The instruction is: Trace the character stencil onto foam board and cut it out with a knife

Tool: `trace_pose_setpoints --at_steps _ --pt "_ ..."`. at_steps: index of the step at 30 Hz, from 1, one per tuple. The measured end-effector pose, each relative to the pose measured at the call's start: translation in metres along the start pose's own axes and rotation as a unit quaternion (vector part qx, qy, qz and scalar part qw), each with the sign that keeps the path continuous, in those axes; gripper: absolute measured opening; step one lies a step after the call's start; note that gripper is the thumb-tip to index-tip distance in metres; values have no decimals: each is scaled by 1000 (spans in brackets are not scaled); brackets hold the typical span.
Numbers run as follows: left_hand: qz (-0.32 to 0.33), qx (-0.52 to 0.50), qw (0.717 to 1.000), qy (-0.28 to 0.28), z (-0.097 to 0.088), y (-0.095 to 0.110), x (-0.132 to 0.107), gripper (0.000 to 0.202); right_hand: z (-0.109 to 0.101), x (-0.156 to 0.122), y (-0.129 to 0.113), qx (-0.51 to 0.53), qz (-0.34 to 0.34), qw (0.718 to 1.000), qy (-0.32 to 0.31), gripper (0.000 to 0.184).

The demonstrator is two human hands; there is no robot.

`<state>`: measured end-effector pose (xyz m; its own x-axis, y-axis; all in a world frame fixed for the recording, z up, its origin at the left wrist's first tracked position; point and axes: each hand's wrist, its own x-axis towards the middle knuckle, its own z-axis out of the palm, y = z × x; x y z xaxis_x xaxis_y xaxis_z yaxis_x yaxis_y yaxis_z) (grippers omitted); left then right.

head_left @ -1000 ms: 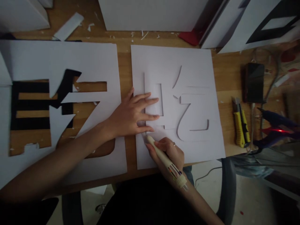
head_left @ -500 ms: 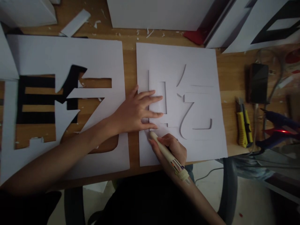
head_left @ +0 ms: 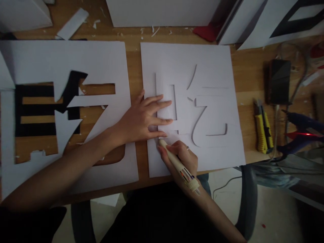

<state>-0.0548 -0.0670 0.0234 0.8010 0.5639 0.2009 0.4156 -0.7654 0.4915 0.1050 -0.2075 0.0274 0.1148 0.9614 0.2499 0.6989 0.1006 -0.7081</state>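
Observation:
My left hand (head_left: pixel 141 119) lies flat with fingers spread on a white board (head_left: pixel 215 64) that has character-shaped cutouts in it. Its fingertips press near the left part of the cut character. Just below them, my right hand (head_left: pixel 183 155) grips a cream multicolor pen (head_left: pixel 174 160), whose tip meets the board close to my left little finger. Under my left forearm is a second white board (head_left: pixel 101 60) with larger openings, through which black pieces (head_left: pixel 35 128) and the wooden table show.
A yellow utility knife (head_left: pixel 263 131) lies right of the board. Beyond it are a black power adapter (head_left: pixel 279 81) and a blue glue gun (head_left: pixel 301 131) with a red light. White boxes (head_left: pixel 162 13) and paper scraps (head_left: pixel 73 23) occupy the far side of the wooden table (head_left: pixel 134 67).
The whole view has shifted slightly, so things appear a little further left and up. Both hands keep nearly the same place on the board, with the pen still at its surface.

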Motion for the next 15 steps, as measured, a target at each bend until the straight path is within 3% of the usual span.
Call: trace_pose_setpoints --at_steps 15 --pt "6 6 1000 2 -1 -1 -1 37 -5 3 -5 34 51 998 29 22"
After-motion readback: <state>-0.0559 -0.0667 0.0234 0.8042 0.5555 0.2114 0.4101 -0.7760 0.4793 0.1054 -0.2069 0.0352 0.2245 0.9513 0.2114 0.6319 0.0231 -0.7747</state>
